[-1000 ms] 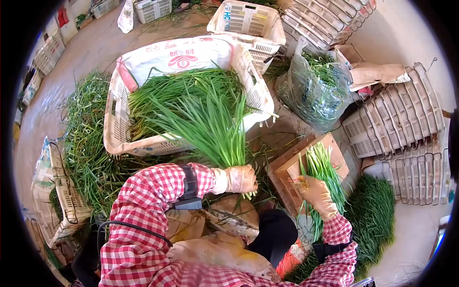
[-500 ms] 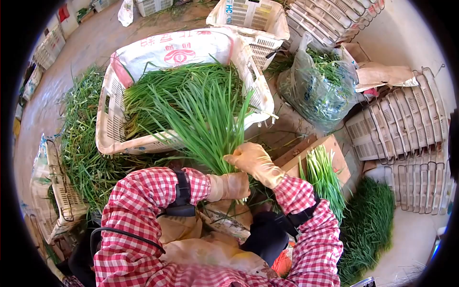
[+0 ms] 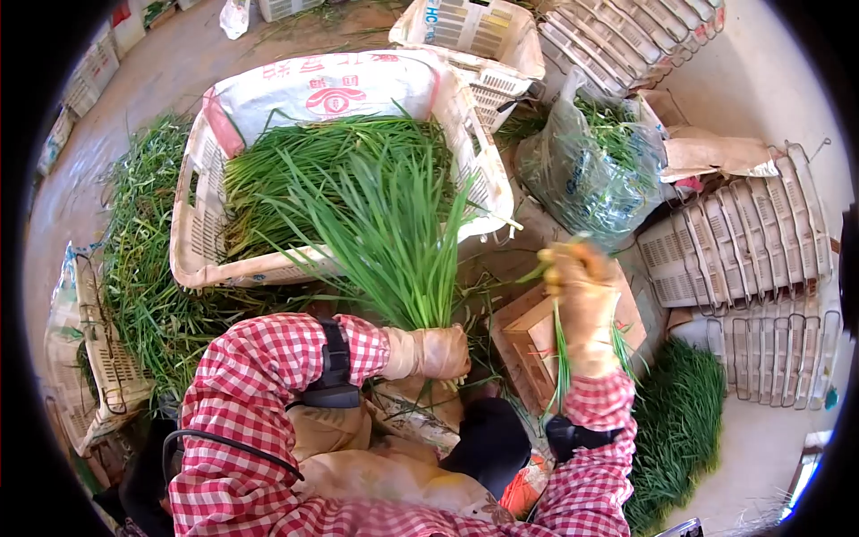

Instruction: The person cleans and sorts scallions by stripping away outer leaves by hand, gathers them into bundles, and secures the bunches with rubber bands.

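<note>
My left hand, in a pale rubber glove, is closed around the lower stems of a bunch of garlic chives. The leaves fan up and away over the near rim of the white crate. My right hand, gloved too, is raised over a wooden box and smeared by motion. Its fingers appear curled around garlic chives, with thin green leaves hanging beside the wrist. How many it grips is hidden by the glove and forearm.
A white crate, lined with a printed sack, holds more chives. Loose trimmings heap at left. A clear bag of greens stands right of the crate. Stacked crates line the right, near a row of chives on the floor.
My right hand has left the bunch and swung right to the wooden box. The chives lying on the box have been lifted from it. My left hand keeps its grip almost in place.
</note>
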The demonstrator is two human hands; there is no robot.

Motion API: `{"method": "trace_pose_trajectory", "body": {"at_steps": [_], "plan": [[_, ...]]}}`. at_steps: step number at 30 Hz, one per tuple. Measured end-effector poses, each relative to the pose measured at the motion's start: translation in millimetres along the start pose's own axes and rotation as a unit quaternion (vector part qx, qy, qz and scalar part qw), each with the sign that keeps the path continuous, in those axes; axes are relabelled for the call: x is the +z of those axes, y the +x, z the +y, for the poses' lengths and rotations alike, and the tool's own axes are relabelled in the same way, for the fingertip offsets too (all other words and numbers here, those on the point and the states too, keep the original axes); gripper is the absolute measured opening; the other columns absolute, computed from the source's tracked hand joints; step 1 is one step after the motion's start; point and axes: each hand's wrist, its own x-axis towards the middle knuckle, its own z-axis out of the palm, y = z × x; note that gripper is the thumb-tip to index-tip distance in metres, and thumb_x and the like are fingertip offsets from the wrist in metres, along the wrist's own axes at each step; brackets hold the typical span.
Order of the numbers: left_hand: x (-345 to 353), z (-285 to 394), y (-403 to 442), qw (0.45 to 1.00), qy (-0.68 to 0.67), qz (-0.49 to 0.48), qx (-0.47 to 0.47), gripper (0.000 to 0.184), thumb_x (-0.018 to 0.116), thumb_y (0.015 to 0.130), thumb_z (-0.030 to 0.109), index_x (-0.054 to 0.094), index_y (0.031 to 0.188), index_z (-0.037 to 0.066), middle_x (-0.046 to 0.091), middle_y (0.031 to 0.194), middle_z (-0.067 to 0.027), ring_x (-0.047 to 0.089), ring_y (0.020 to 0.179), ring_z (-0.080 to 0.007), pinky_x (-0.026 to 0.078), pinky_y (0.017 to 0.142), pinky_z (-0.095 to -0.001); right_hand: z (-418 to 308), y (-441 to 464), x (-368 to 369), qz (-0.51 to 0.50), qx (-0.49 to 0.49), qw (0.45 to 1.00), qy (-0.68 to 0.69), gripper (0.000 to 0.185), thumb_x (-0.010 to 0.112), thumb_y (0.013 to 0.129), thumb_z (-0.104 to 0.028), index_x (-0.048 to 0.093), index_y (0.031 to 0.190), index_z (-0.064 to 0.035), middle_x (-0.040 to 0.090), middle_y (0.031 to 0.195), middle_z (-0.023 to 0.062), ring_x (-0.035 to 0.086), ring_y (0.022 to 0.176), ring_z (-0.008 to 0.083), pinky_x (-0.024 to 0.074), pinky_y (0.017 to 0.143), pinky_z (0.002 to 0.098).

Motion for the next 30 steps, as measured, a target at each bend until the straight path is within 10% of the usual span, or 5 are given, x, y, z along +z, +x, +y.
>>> {"method": "trace_pose_trajectory", "body": {"at_steps": [5,14,17,23,30], "plan": [[76,17,-14,0.983,0.075,-0.163,-0.032,0.008,0.061,0.065,0.017,0.061,0.061,0.009,0.056,0.057,-0.0013,0.057,0.057,-0.0201,0.041,0.052,-0.034,79,9,-51,-0.202,-0.039,0.678,-0.706,0.028,0.053,0.086,-0.03,0.064,0.095,-0.0057,0.064,0.083,0.02,0.063,0.076,0.0355,0.0495,0.067,0.0445],[99,11,-13,0.837,0.534,-0.117,-0.026,0.011,0.056,0.067,0.013,0.061,0.063,0.004,0.053,0.06,-0.0056,0.05,0.047,-0.0191,0.042,0.044,-0.0327,86,-12,72,-0.287,-0.156,0.752,-0.573,0.067,0.055,0.074,-0.066,0.058,0.06,-0.0004,0.057,0.057,0.0184,0.059,0.056,0.0347,0.046,0.054,0.0433],[86,5,1,0.953,-0.08,-0.292,-0.003,0.023,0.054,0.082,0.026,0.064,0.08,0.005,0.061,0.081,-0.0071,0.058,0.06,-0.0226,0.047,0.048,-0.0429,107,-5,69,-0.224,-0.144,0.802,-0.534,0.052,0.056,0.08,-0.051,0.058,0.064,-0.0006,0.058,0.061,0.0189,0.06,0.06,0.0356,0.046,0.056,0.0452],[2,-3,-10,0.9,0.386,0.162,-0.123,0.025,0.054,0.073,0.024,0.05,0.052,0.011,0.044,0.049,-0.0099,0.042,0.04,-0.0214,0.028,0.032,-0.0344,124,7,49,-0.21,-0.077,0.799,-0.558,0.044,0.056,0.082,-0.045,0.063,0.072,-0.0031,0.061,0.065,0.0159,0.06,0.064,0.0361,0.0464,0.059,0.0442],[83,-3,-6,0.991,0.004,-0.135,0.025,0.01,0.058,0.069,0.018,0.058,0.069,0.009,0.061,0.064,-0.0059,0.057,0.059,-0.0238,0.042,0.052,-0.0385,62,1,68,-0.229,-0.19,0.842,-0.45,0.038,0.062,0.082,-0.039,0.059,0.067,-0.0034,0.056,0.059,0.0157,0.058,0.057,0.0341,0.0441,0.052,0.0413]]}}
